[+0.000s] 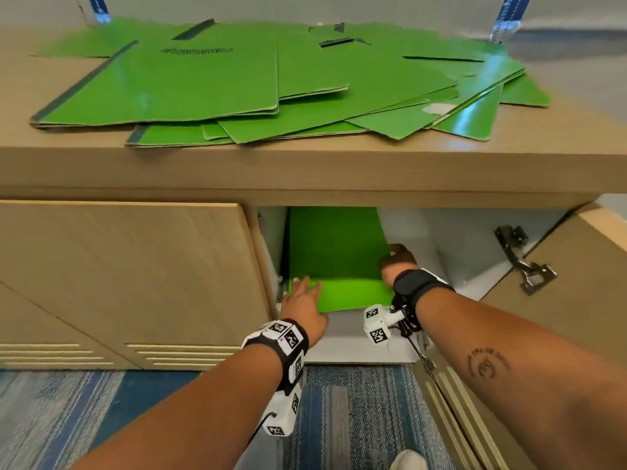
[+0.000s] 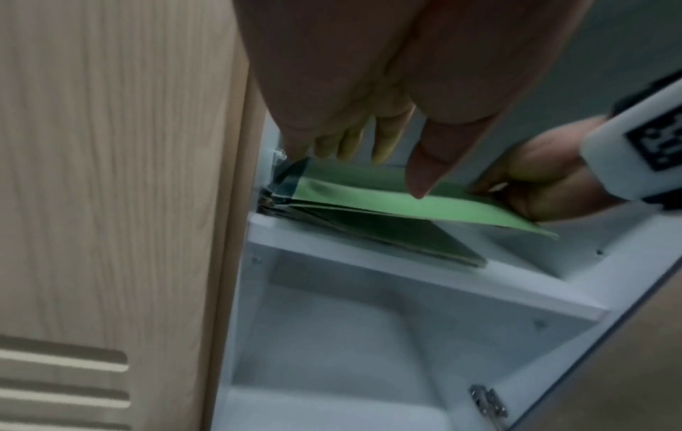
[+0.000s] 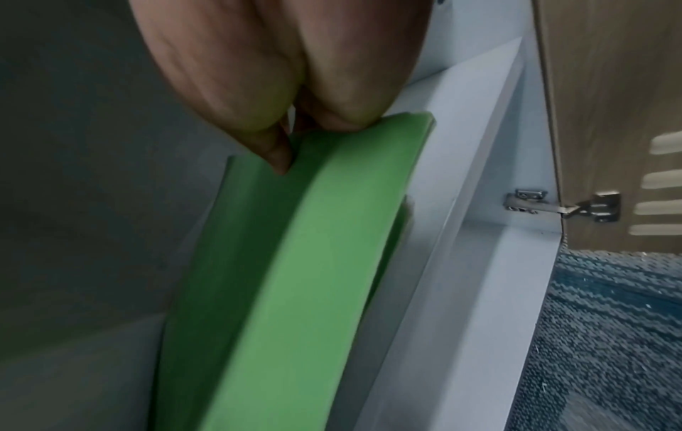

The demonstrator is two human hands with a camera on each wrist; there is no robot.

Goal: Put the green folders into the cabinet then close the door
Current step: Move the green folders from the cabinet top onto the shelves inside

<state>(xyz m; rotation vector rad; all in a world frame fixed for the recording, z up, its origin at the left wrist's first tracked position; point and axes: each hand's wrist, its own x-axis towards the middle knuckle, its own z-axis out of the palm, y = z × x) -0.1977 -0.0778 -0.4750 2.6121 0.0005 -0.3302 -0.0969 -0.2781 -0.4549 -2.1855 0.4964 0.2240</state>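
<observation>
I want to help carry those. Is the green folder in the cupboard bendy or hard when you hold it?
Probably a bit bendy: the green folder curves along its length where the right hand pinches its edge. It looks thin and flat, so likely light. Its cover seems smooth and the ones in the pile on top shine, so it may slide easily; the left hand rests flat on it.

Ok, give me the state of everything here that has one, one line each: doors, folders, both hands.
Right cabinet door: swung open.
Left cabinet door: closed.
Held green folder: partly inside the cabinet, on the shelf stack.
Green folders on top: loosely piled, not yet stored.
Left hand: open, fingers flat on the held folder.
Right hand: pinches the held folder's right edge.
</observation>
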